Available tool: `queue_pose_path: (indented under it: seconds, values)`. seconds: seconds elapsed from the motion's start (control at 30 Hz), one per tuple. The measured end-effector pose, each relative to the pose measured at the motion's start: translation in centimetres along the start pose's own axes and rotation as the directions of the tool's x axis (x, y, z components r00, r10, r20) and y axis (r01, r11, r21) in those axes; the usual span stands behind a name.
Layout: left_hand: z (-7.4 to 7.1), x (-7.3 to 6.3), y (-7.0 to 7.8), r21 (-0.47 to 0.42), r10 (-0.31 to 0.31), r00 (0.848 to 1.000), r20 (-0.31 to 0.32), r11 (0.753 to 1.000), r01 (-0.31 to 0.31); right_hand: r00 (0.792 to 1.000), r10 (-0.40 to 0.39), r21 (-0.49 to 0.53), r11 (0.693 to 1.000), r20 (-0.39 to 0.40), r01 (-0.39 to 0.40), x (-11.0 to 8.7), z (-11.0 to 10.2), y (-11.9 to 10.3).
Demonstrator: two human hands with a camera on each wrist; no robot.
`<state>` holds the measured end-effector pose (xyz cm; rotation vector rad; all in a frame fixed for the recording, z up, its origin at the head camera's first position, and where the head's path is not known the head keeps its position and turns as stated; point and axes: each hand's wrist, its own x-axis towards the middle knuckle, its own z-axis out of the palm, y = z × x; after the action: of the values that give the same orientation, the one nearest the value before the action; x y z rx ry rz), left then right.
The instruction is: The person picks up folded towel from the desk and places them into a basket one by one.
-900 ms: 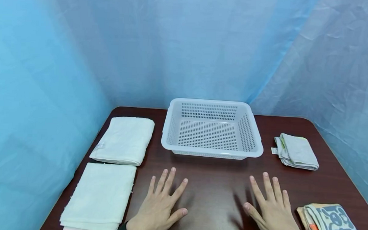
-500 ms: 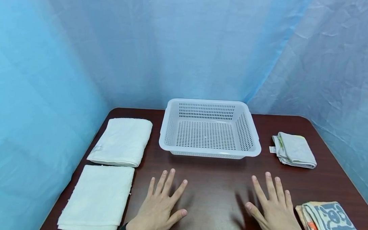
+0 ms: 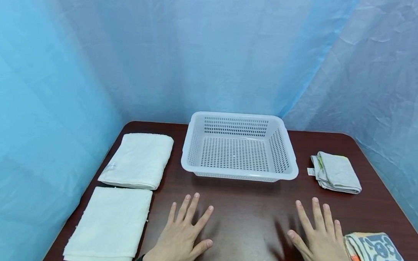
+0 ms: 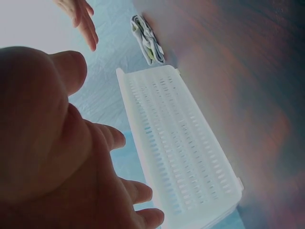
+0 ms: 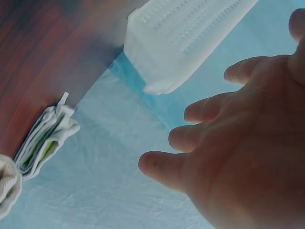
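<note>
My left hand point(image 3: 179, 237) hovers over the near part of the table with its fingers spread, holding nothing. To its left lies a folded white towel point(image 3: 110, 223), and behind that another folded white towel point(image 3: 139, 158). My right hand point(image 3: 320, 242) is likewise spread and holds nothing. Just right of it lies a folded patterned towel point(image 3: 381, 253) in blue and cream with an orange label, partly covered by the hand in the head view. A folded grey towel point(image 3: 339, 173) with a white tag lies farther back on the right.
A white plastic basket point(image 3: 240, 174) with slotted walls stands at the back middle of the dark brown table point(image 3: 240, 220), nothing visible inside. Blue cloth sheets point(image 3: 215, 57) hang behind the table and along both sides.
My right hand has moved a little to the right, nearer the patterned towel. The left hand stays almost where it was. The head view has shifted slightly.
</note>
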<state>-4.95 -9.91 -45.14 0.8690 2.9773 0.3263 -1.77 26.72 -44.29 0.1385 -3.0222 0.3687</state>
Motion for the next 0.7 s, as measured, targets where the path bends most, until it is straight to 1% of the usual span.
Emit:
queue_pose_path:
  seconds: [0.1, 0.17, 0.3, 0.4, 0.47, 0.57, 0.7]
  values:
    - [0.2, 0.0, 0.1, 0.002, 0.004, 1.000, -0.006, 1.000, -0.004, 1.000, 0.009, -0.005, 1.000, -0.022, -0.009, -0.1, -0.2, 0.5]
    - [0.3, 0.1, 0.1, -0.001, 0.006, 1.000, -0.016, 1.000, -0.006, 1.000, 0.024, -0.005, 1.000, -0.020, -0.025, 0.0, -0.4, 0.8]
    - [0.4, 0.2, 0.1, 0.002, 0.008, 1.000, -0.025, 1.000, -0.008, 0.996, 0.078, 0.023, 0.997, 0.051, -0.080, 0.1, -0.8, 1.3]
    - [0.5, 0.2, 0.1, 0.009, 0.011, 0.999, -0.033, 1.000, -0.010, 0.990, 0.105, 0.046, 0.993, 0.097, -0.109, 0.2, -1.0, 1.8]
    - [0.6, 0.1, 0.1, 0.023, 0.013, 0.999, -0.040, 1.000, -0.012, 0.987, 0.115, 0.050, 0.991, 0.111, -0.121, 0.3, -1.0, 2.1]
    - [0.7, 0.1, 0.1, 0.042, 0.016, 0.999, -0.051, 0.999, -0.014, 0.985, 0.122, 0.052, 0.990, 0.118, -0.129, 0.3, -0.8, 2.4]
    - [1.0, 0.2, 0.1, 0.045, 0.017, 0.999, -0.049, 0.999, -0.015, 0.989, 0.118, 0.043, 0.992, 0.084, -0.122, 0.0, -0.5, 2.8]
